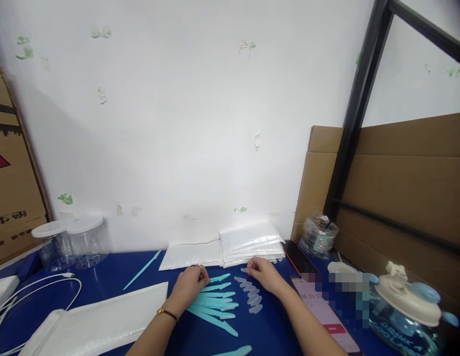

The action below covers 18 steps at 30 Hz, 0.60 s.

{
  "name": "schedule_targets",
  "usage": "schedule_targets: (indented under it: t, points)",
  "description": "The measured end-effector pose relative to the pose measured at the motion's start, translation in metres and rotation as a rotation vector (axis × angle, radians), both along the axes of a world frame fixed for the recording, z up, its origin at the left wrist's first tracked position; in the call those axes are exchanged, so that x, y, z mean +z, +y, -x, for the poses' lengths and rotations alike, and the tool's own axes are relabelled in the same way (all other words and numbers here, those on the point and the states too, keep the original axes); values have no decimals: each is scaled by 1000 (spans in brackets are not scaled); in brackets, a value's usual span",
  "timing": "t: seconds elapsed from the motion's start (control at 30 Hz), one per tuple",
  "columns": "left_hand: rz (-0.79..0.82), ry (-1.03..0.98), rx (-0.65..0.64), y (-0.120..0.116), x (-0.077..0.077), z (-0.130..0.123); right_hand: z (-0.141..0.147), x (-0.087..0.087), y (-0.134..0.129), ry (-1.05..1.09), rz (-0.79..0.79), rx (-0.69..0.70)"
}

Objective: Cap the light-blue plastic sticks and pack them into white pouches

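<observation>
On the far L, by a brown cardboard carton (18, 198), I see 2 clear plastic jars (87, 247), round w/ white lids, then 1 looped white cable (79, 291). Next, 1 smooth white padded mailer (104, 316) lies on the blue tabletop (111, 277), w/ 1 slim teal stick (143, 270) alone behind it. The L hand (192, 287) has its fingertips together at the handle ends of approx. 6 teal plastic sticks (220, 295), fanned out; can't tell if it's clamped on one. Another teal piece (237, 351) pokes in at the bottom edge.

Just R of the fan: approx. 6 clear caps (254, 300), short & tapered, overlapping in a row. The R hand (265, 274) has thumb & forefinger together at 1 more cap (244, 270) (grip or mere touch, can't tell). Behind: a stack of crinkly white mailers (250, 240). Far R: 2 phones (302, 257), 1 plastic-wrapped jar (319, 237), 1 translucent bottle (407, 326).
</observation>
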State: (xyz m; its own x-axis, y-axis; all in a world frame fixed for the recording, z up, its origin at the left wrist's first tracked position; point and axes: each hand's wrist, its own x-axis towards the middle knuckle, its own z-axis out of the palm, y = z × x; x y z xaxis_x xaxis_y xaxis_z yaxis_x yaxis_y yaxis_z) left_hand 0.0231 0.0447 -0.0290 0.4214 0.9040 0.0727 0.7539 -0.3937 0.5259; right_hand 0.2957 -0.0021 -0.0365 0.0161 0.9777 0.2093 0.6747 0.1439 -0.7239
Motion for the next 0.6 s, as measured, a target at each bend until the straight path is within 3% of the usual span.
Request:
schedule_targets:
  t: [0.17, 0.4, 0.6]
  points:
    - [9, -142, -87, -2, 3, 1, 14, 18, -15, 234, -38, 190]
    - [-11, -100, -96, -13, 16, -2, 26, 23, -21, 213, -73, 172]
    - [-27, -90, -71, -14, 18, 0, 28, 24, -22, 144, -86, 147]
